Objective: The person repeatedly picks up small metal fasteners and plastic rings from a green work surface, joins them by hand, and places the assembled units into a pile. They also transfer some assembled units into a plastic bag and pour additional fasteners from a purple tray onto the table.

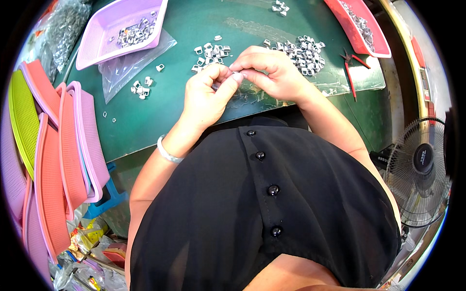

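Observation:
My left hand (208, 93) and my right hand (273, 72) meet at the near edge of the green table (179, 114), fingertips pinched together. Whatever they hold between them is too small and covered to name. Just beyond my left hand lies a loose pile of small silvery metal buckle-like pieces (212, 54). A larger heap of the same pieces (306, 54) sits to the right of my right hand. A few more pieces (141, 90) are scattered left of my left hand. Red-handled pliers (348, 72) rest open at the table's right side.
A lilac basket (92, 48) with metal pieces stands on a clear plastic bag (114, 80) at the back left; a pink basket (381, 46) of pieces is at the back right. Stacked colourful baskets (51, 174) crowd the left. A fan (422, 160) stands at right.

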Demonstrator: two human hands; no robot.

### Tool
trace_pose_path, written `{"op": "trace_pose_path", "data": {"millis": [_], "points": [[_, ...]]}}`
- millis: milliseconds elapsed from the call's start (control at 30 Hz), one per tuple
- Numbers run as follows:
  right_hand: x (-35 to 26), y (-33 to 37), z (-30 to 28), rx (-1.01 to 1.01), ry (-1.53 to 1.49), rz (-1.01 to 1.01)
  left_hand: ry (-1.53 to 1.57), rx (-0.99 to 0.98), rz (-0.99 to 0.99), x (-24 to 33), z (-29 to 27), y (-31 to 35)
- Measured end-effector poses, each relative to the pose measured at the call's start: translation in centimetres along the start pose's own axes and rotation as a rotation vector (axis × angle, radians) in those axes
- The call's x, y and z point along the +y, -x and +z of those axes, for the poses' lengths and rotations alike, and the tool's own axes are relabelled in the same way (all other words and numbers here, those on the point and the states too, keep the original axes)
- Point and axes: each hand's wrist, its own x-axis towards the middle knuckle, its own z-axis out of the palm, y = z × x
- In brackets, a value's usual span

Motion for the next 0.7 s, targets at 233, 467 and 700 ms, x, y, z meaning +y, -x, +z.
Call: {"op": "trace_pose_path", "data": {"millis": [233, 467, 700], "points": [[0.8, 0.1, 0.2, 0.071, 0.045, 0.061, 0.718, -0.117, -0.417, -0.1, -0.8, -0.5], [2.8, -0.9, 0.1, 0.04, 0.38, 0.196, 0.815, -0.158, -0.426, -1.2, -1.3, -0.5], [5.1, -2.8, 1.3, -0.035, 0.59, 0.223, 0.868, -0.139, -0.435, -1.2, -1.6, -0.4]]}}
